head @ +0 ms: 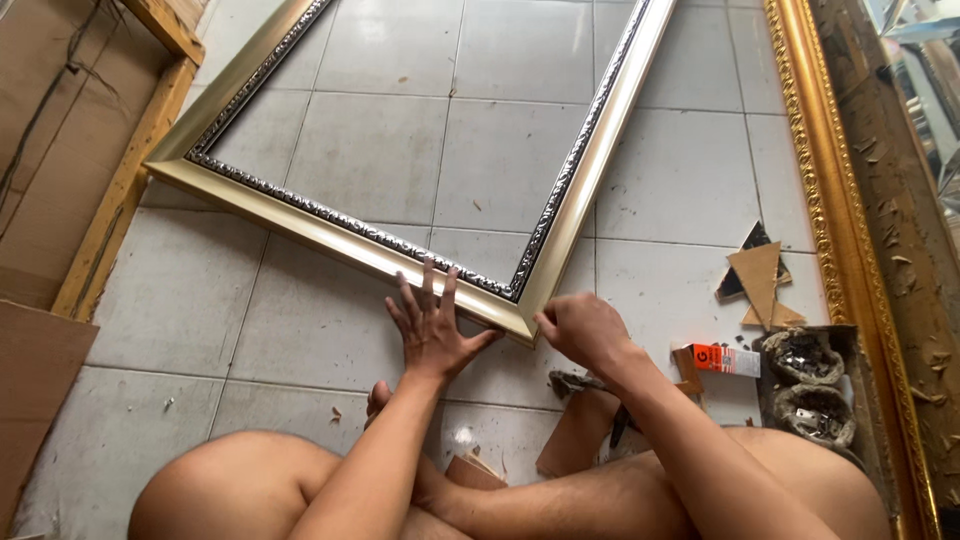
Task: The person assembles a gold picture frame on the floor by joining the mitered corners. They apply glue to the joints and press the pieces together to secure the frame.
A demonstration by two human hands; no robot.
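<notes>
Two bare hands work at the near corner of a large rectangular picture frame of pale gold moulding with a dark, silver-patterned inner edge, which lies flat on the grey tiled floor in front of my crossed legs. I see the left hand laid palm down, fingers spread wide, its fingertips resting on the bottom rail of the frame just left of the mitred corner. The right hand sits right at that corner, knuckles up and fingers curled in toward the palm; they touch the outer edge of the moulding, but I cannot tell whether they pinch anything, since the back of the hand hides them. Near my right forearm lies a small orange and white box, and just beyond it an open tray with two crumpled bundles holding small metal pieces. A few brown cardboard triangles lie on the tiles past the box, with a dark triangle beneath them. Along the right side runs an ornate gold carved frame, standing close to the tray. At the left, sheets of brown cardboard and a plain wooden batten border the floor.
</notes>
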